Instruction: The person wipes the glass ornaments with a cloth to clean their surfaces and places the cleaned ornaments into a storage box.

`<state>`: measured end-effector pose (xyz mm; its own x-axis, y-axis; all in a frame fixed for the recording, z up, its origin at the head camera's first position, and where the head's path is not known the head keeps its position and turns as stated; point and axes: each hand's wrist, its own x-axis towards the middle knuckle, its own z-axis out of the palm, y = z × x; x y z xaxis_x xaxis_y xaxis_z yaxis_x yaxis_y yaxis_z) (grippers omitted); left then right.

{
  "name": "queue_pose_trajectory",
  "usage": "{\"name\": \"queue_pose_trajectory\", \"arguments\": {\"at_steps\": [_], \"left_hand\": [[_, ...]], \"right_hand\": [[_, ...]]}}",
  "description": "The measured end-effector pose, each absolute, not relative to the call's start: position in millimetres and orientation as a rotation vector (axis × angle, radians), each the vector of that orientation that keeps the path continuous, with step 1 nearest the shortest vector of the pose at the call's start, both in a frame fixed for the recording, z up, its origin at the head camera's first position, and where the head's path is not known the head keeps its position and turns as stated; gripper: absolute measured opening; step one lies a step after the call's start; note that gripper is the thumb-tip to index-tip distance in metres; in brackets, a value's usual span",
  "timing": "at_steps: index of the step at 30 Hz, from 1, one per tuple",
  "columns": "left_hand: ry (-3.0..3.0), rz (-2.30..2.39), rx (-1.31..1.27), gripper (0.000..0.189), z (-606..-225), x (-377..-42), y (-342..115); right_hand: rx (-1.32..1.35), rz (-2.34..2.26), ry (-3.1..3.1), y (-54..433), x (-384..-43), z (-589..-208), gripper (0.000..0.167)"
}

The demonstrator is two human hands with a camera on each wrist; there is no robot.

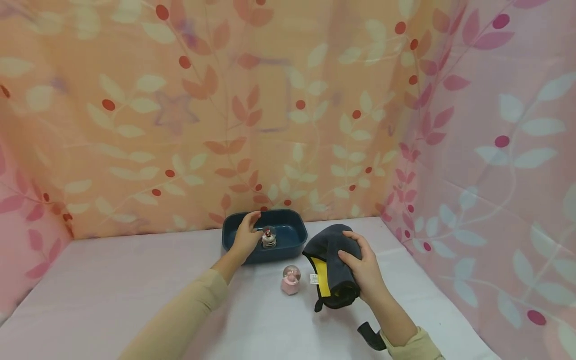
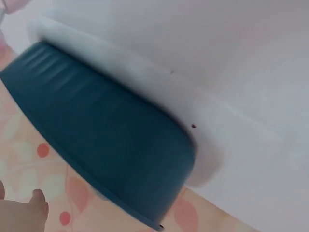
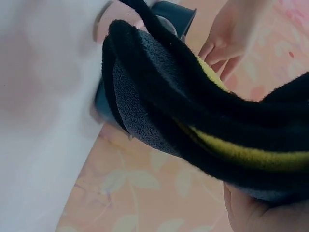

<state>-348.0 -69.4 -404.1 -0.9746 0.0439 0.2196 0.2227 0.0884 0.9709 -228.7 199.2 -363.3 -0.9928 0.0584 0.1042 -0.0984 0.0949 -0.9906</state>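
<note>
A dark blue basin (image 1: 288, 253) stands near the back of the table, with a small snow globe (image 1: 269, 239) inside it. My left hand (image 1: 244, 239) reaches over the basin's left part, its thumb close beside that globe and its fingers extended. In the right wrist view the left hand (image 3: 229, 41) shows its fingers pointing down, holding nothing visible. My right hand (image 1: 366, 272) grips a rolled grey towel (image 1: 338, 262) with a yellow inner side and black edging, raised above the table. A pink snow globe (image 1: 291, 281) stands on the table between the basin and the towel.
A white cloth covers the table (image 1: 135, 285). Leaf-patterned curtains (image 1: 270, 110) hang behind it and at both sides. A black piece (image 1: 371, 337) shows by the right wrist.
</note>
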Motion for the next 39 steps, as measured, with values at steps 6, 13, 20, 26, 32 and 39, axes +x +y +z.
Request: {"name": "queue_pose_trajectory", "arguments": {"at_steps": [6, 13, 20, 26, 32, 39], "left_hand": [[-2.135, -2.017, -0.308, 0.052, -401.7, -320.0, -78.2], [-2.12, -2.096, -0.305, 0.05, -406.5, -288.6, -83.8], [-2.2, -2.137, -0.23, 0.054, -415.8, -261.0, -80.7], [-2.392, -2.166, -0.197, 0.067, -428.1, -244.6, -72.5], [-2.6, -2.174, -0.154, 0.08, -436.4, -239.0, -61.6], [-2.827, -2.096, -0.028, 0.081, -446.6, -246.5, -45.8]], "right_hand": [[0.057, 2.071, -2.211, 197.7, -226.4, -358.3, 0.046], [0.085, 2.083, -2.195, 198.3, -221.1, -353.2, 0.047], [0.091, 2.131, -2.161, 199.0, -219.2, -349.3, 0.047], [0.086, 2.159, -2.141, 199.0, -217.1, -348.2, 0.047], [0.084, 2.158, -2.144, 198.9, -215.6, -346.6, 0.048], [0.067, 2.168, -2.132, 197.6, -216.7, -346.7, 0.047]]}}
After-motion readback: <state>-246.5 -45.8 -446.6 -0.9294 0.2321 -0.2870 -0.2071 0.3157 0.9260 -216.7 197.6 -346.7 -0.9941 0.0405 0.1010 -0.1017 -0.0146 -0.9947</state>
